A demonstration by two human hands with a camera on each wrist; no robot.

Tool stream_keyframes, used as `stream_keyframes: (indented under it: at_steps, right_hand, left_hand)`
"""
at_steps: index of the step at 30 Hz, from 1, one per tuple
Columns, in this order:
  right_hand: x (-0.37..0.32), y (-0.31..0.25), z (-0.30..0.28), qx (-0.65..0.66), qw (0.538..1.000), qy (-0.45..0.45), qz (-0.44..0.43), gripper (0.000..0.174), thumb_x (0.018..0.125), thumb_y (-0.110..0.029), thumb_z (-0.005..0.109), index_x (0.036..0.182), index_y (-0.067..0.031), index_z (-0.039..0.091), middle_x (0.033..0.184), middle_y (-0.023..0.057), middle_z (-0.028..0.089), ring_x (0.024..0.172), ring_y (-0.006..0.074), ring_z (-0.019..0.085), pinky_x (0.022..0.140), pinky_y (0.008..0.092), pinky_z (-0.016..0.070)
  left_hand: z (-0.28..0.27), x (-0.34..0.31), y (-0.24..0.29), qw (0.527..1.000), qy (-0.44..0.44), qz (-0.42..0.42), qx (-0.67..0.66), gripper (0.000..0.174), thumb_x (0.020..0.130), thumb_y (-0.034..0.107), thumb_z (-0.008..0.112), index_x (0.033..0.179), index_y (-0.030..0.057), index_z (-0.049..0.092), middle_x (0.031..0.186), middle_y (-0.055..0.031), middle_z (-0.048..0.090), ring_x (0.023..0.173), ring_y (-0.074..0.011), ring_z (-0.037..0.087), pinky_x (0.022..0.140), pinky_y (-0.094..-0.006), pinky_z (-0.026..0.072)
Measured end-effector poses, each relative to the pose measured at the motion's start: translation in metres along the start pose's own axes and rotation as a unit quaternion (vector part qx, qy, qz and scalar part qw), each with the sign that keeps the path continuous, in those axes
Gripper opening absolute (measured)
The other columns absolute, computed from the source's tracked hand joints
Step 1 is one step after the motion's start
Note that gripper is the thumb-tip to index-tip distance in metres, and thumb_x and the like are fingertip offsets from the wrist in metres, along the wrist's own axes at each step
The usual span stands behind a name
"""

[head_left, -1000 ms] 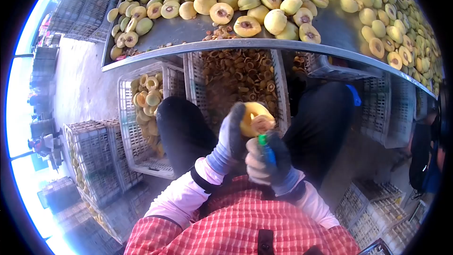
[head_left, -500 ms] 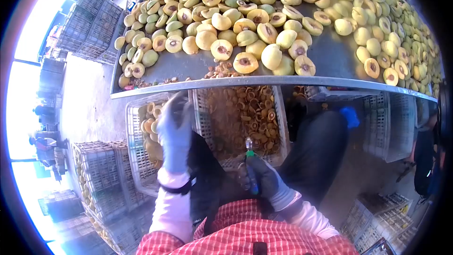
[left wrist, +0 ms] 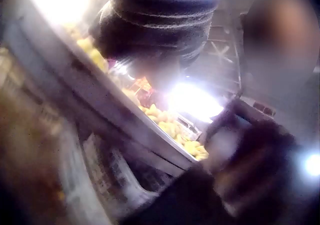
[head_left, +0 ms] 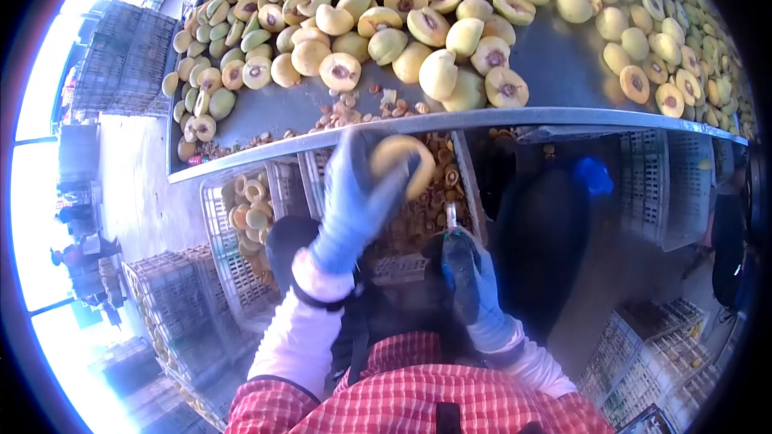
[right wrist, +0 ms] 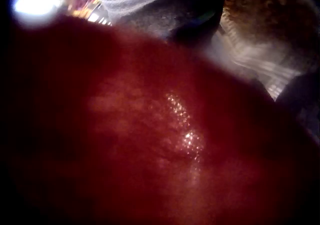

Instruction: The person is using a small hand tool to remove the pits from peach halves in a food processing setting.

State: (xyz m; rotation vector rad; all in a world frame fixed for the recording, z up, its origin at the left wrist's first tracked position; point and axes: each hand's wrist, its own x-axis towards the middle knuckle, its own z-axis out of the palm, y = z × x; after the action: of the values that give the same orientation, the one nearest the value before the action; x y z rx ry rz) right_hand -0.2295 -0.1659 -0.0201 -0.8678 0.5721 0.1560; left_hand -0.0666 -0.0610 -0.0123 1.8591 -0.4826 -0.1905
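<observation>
In the head view the gloved left hand (head_left: 354, 197), blurred, grips a yellow fruit half (head_left: 404, 162) just below the metal table's front edge (head_left: 450, 119). The gloved right hand (head_left: 470, 277) is curled round the handle of a metal-tipped tool (head_left: 452, 217), held upright over the lap. Beneath the fruit half is a crate of brown pits and scraps (head_left: 444, 181), partly hidden by the left hand. The left wrist view shows the left glove (left wrist: 160, 24) beside the table edge; in the right wrist view the right glove (right wrist: 155, 12) is partly covered by blurred red.
Many halved fruits (head_left: 386, 44) lie on the table, with small scraps (head_left: 342, 112) along its front. A crate of fruit halves (head_left: 213, 229) stands left of the knees. Stacked crates (head_left: 181, 305) are at the far left, others (head_left: 643, 354) at lower right. A person (head_left: 728, 233) is at the right edge.
The left hand has moved right from over the left crate, where it was blurred, and now holds a fruit half. The right hand with the tool has shifted slightly right and turned.
</observation>
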Motion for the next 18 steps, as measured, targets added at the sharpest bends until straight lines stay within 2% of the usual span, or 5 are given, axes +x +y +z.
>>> stream_keyframes:
  at_steps: [1, 2, 5, 13, 18]
  right_hand:
    - [0.0, -0.004, 0.006, -0.068, 0.997, 0.004, -0.03, 0.023, 0.095, -0.024, 0.057, 0.106, -0.0043, 0.056, 0.074, 0.0044, 0.06, 0.06, 0.0111, 0.055, 0.055, 0.026, 0.0433]
    - [0.011, 0.018, 0.007, -0.173, 0.964, 0.018, -0.202, 0.022, 0.095, -0.019, 0.057, 0.104, 0.0006, 0.055, 0.078, 0.0098, 0.061, 0.067, 0.0173, 0.059, 0.061, 0.0296, 0.0453]
    - [0.011, 0.023, 0.01, -0.232, 0.95, 0.001, -0.21, 0.022, 0.094, -0.016, 0.056, 0.104, 0.0031, 0.054, 0.08, 0.0156, 0.061, 0.071, 0.024, 0.061, 0.065, 0.0332, 0.0465]
    - [-0.004, 0.063, 0.004, -0.316, 0.905, 0.061, -0.278, 0.028, 0.095, -0.016, 0.052, 0.115, 0.004, 0.052, 0.092, 0.0207, 0.061, 0.08, 0.0316, 0.062, 0.071, 0.0352, 0.0479]
    - [-0.019, 0.056, 0.011, -0.123, 0.982, -0.001, -0.146, 0.028, 0.099, -0.02, 0.048, 0.113, 0.0025, 0.055, 0.093, 0.0103, 0.062, 0.083, 0.015, 0.057, 0.074, 0.0288, 0.046]
  left_hand:
    - [0.001, -0.022, 0.007, 0.999, -0.025, -0.034, -0.029, 0.024, 0.085, 0.014, 0.066, 0.101, -0.0013, 0.057, 0.094, -0.0108, 0.061, 0.087, -0.0176, 0.06, 0.077, -0.0302, 0.0486]
    - [0.003, -0.039, 0.011, 0.996, -0.029, -0.069, -0.04, 0.024, 0.087, 0.013, 0.063, 0.105, -0.0016, 0.057, 0.096, -0.0106, 0.061, 0.09, -0.017, 0.06, 0.079, -0.0297, 0.0485]
    - [0.014, -0.067, 0.016, 0.952, 0.014, -0.212, -0.222, 0.033, 0.097, 0.023, 0.051, 0.119, -0.0015, 0.055, 0.107, -0.009, 0.061, 0.096, -0.0144, 0.059, 0.086, -0.028, 0.0482]
    - [0.029, -0.089, 0.02, 0.967, 0.063, -0.163, -0.188, 0.039, 0.097, 0.032, 0.05, 0.116, -0.0009, 0.057, 0.108, -0.0095, 0.062, 0.098, -0.0165, 0.058, 0.088, -0.0295, 0.0453]
    - [0.02, -0.093, 0.02, 0.995, 0.018, -0.051, -0.089, 0.035, 0.096, 0.025, 0.051, 0.116, -0.0027, 0.057, 0.107, -0.0103, 0.062, 0.099, -0.0155, 0.057, 0.088, -0.0285, 0.0441]
